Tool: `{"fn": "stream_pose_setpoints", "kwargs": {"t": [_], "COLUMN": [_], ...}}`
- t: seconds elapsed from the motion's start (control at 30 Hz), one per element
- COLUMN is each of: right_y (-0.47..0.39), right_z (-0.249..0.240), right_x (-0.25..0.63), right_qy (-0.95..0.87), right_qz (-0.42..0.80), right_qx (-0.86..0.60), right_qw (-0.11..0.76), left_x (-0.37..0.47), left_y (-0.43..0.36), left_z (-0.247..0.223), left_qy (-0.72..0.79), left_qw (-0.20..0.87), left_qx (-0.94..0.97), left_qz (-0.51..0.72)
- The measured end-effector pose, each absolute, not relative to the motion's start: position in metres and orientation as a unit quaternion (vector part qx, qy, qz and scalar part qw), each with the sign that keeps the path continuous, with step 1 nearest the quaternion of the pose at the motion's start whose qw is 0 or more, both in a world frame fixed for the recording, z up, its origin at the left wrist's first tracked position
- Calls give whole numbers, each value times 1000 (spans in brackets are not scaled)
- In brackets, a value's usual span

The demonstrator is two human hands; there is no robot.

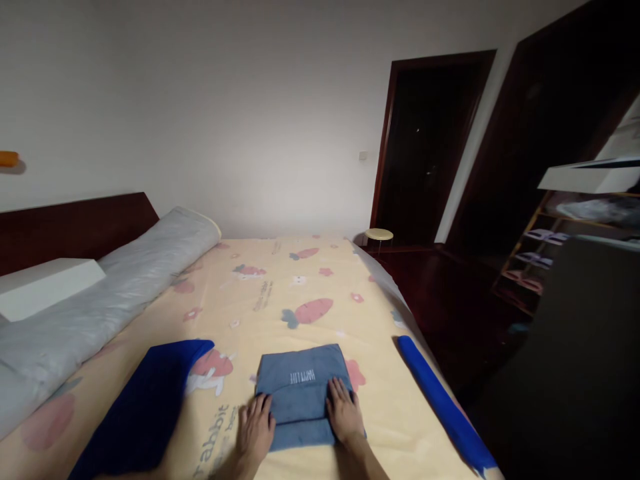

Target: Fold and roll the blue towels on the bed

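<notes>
A grey-blue cloth (295,397) with white lettering lies folded flat on the bed, a horizontal crease across its lower part. At its left edge rests my left hand (257,427), palm down with the fingers spread a little. My right hand (345,410) lies flat on the cloth's right side, fingers stretched forward. To the left a dark blue cloth (145,407) is spread on the patterned sheet. A long, narrow blue bundle (443,403) lies along the bed's right side.
The bed (270,293) has a yellow sheet with carrot prints. A grey rolled quilt (125,287) and a white box (50,283) are at the left. Beyond the right edge stand a stool (379,234), a shoe rack (520,250) and a dark panel (585,353).
</notes>
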State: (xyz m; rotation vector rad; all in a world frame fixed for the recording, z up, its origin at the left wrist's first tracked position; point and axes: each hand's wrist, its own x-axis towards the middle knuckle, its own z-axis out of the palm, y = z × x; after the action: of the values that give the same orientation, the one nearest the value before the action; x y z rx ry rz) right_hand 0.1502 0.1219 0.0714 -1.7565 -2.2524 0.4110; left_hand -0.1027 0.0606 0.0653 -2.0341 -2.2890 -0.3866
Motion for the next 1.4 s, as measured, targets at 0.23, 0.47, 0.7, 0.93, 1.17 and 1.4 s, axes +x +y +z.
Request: {"fn": "stream_pose_setpoints", "kwargs": {"t": [0.23,0.47,0.7,0.93,1.17,1.4], "right_y": [121,125,135,137,125,128], "right_z": [77,84,75,77,80,80], "right_x": [145,135,152,146,123,142], "right_qy": [-803,-817,-799,-770,-860,-813], "right_qz": [158,198,157,151,208,173], "right_qx": [-558,-529,-569,-614,-446,-535], "right_qw": [132,120,115,85,132,150], "left_x": [-94,-71,-88,-83,-52,-58], "left_y": [68,84,78,80,95,86], "left_z": [54,61,63,60,54,58], "left_qy": [-692,-729,-734,-767,-637,-696], "left_qw": [13,-20,13,-16,-60,-79], "left_qx": [-707,-671,-671,-640,-761,-708], "left_qz": [-146,-133,-98,-36,-104,-89]}}
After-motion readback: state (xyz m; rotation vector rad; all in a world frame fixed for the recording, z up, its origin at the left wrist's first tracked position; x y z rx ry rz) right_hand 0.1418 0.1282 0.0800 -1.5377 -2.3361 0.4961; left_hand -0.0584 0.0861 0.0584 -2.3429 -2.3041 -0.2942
